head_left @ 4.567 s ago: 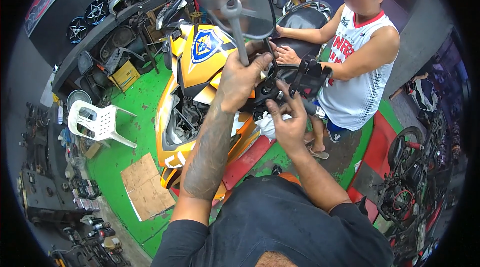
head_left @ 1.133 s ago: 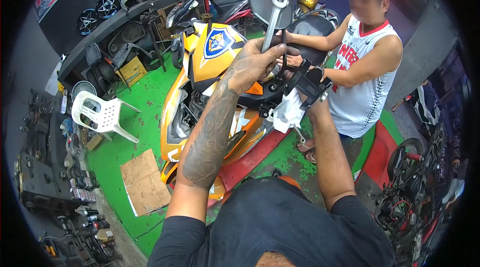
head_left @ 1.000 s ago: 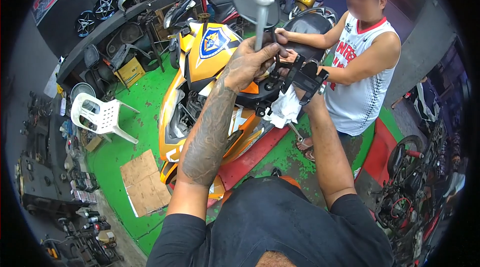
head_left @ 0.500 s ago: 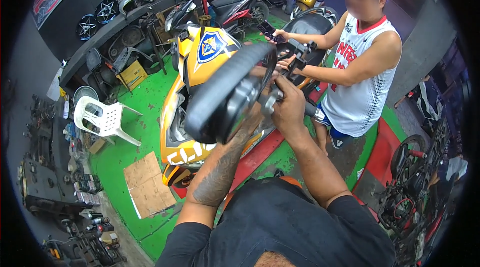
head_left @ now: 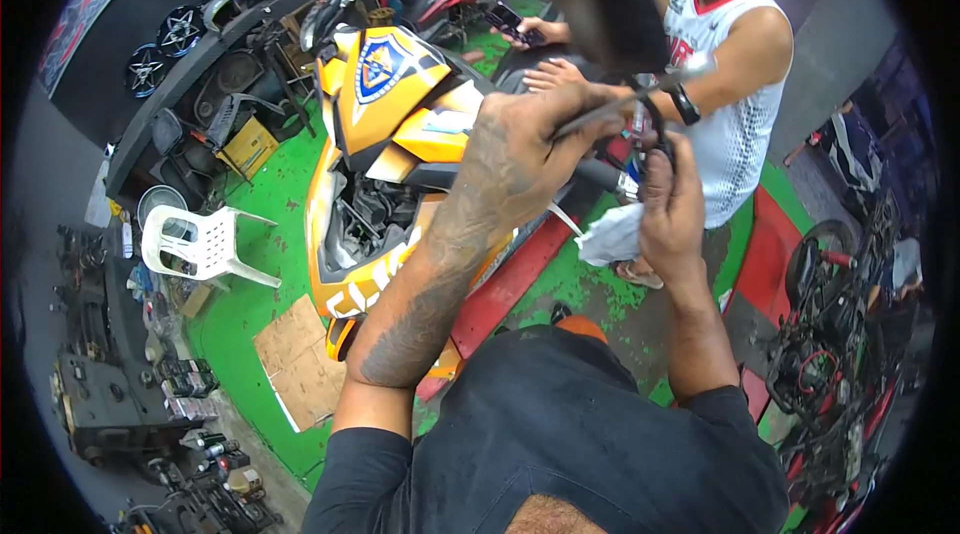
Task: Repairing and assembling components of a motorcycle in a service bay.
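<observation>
A black side mirror [head_left: 597, 9], large and blurred, is raised close in front of me at the top of the view. My left hand [head_left: 535, 129] is closed round its thin stem [head_left: 610, 114]. Lower and to the right, the thumb and fingers of my right hand [head_left: 672, 204] pinch a dark curved part [head_left: 658, 134], seemingly the mirror's lower end. Beside my right hand is a pale, crumpled-looking thing [head_left: 612, 236]; whether I touch it is unclear. Beyond my left forearm stands a yellow and white scooter [head_left: 400, 84], its front partly uncovered, showing dark inner parts.
Across the scooter a person in a white sleeveless jersey [head_left: 735, 134] holds a phone [head_left: 505, 19]. A white plastic chair [head_left: 205, 244] and flat cardboard [head_left: 300, 364] are on the green floor. A stripped motorcycle [head_left: 830, 354] stands right; tools and bottles [head_left: 210, 454] line the left.
The mirror has gone up and right, out of its place before the scooter. Both hands have moved right and turned. The person's free hand now lies over the seat.
</observation>
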Motion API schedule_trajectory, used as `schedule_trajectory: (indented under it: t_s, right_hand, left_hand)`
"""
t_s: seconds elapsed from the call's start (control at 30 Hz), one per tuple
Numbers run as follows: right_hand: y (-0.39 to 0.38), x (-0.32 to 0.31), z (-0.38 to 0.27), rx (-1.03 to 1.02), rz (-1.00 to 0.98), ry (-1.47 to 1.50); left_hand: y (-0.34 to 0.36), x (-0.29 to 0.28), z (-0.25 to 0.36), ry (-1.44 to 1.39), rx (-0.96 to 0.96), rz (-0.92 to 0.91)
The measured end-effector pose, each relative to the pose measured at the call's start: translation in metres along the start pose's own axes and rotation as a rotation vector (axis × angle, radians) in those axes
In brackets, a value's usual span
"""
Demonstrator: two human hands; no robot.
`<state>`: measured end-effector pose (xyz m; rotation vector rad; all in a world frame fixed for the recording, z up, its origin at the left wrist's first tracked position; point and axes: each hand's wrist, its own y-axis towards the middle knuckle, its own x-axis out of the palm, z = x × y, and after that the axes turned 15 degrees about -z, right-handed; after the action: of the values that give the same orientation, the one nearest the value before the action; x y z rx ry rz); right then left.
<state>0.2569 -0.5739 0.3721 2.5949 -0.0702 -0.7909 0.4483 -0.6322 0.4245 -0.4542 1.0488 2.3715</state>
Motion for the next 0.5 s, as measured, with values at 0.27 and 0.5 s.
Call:
schedule_trajectory:
  t_s: [0.27, 0.5]
  right_hand:
    - [-0.122, -0.050, 0.084, 0.308, 0.110, -0.019]
    - [-0.197, -0.035, 0.169, 0.636, 0.034, -0.229]
  left_hand:
    - [-0.103, 0.001, -0.037, 0.049, -0.123, -0.271]
    - [-0.202, 0.033, -0.053, -0.466, -0.677, -0.219]
